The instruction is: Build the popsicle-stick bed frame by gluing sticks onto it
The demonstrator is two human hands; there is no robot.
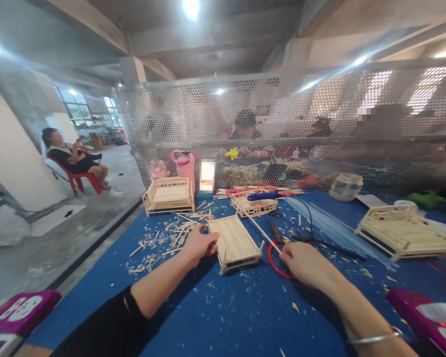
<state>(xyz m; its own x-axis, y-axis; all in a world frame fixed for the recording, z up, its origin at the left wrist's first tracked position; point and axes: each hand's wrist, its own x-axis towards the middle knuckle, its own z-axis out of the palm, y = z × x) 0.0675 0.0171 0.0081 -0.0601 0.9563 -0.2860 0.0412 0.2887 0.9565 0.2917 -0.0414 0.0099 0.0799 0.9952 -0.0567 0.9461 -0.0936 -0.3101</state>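
Note:
A miniature bed of pale wooden sticks [235, 239] lies in front of me on the blue table, with short posts at its corners. My left hand [200, 245] is closed at its left edge, thumb and fingers gripping the side. In my right hand [306, 263], shut between thumb and fingers, is a thin wooden stick [263, 230]. It slants up and left toward the bed's far right corner. Just beside that hand lies a tool with dark jaws [274, 230] and a red looped handle [270, 258], partly covered by the hand.
A blue-handled corded tool [263, 196] rests over a small stick frame [254, 204]. Other stick beds stand at left [170, 196] and right [409, 232]. Stick scraps [152, 248] litter the table [208, 317]. Behind rise a perforated metal screen [208, 114], a pink bottle [186, 168] and a jar [345, 187].

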